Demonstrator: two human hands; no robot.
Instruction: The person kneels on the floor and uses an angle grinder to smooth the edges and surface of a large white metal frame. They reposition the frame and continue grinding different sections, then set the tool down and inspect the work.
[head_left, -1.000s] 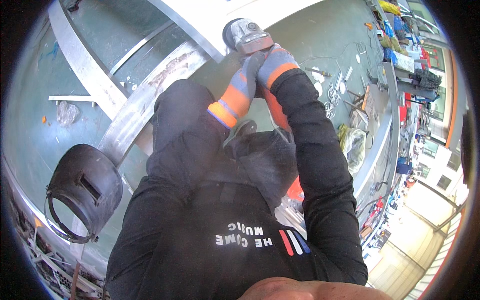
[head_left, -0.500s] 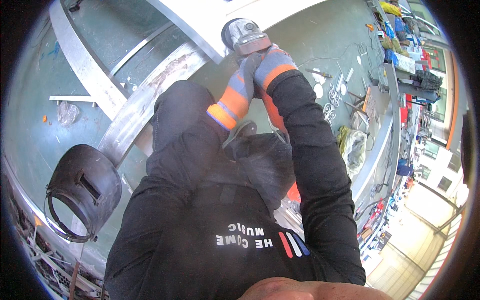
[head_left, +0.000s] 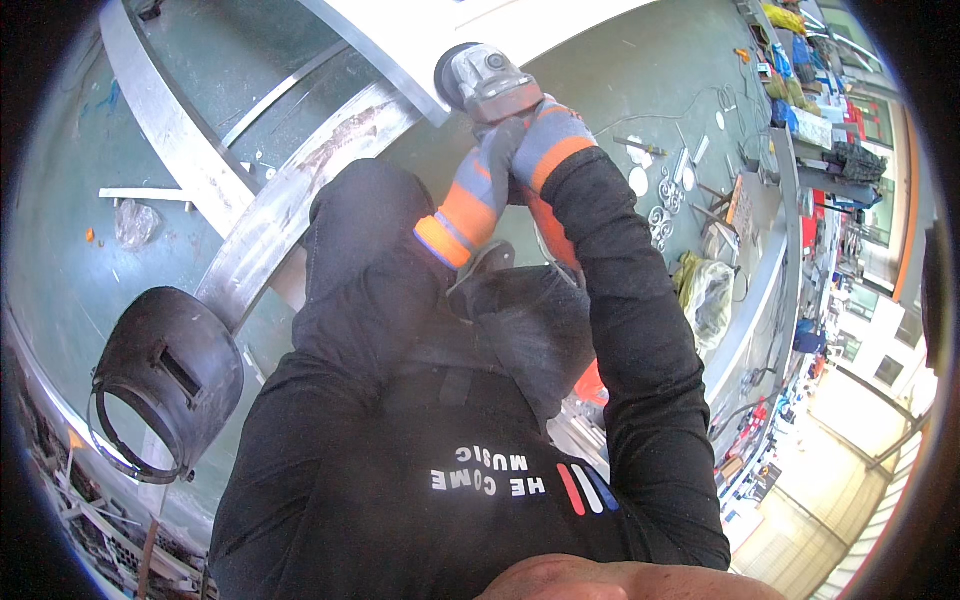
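Both of my hands wear grey gloves with orange cuffs and grip a grey angle grinder point(head_left: 487, 78) at the top centre. My left hand point(head_left: 478, 190) wraps the grinder's body from below. My right hand point(head_left: 545, 142) closes around it just to the right. The grinder's disc end sits against the edge of a pale metal beam point(head_left: 400, 45) that runs diagonally across the top. Black sleeves cover both forearms, and my black shirt fills the lower middle of the view.
A black welding mask point(head_left: 165, 385) lies at the lower left. Long flat steel bars point(head_left: 165, 135) and a wider steel strip point(head_left: 290, 205) cross the green floor. At the right stands a bench point(head_left: 760, 250) with metal scroll pieces and a plastic bag point(head_left: 705, 295).
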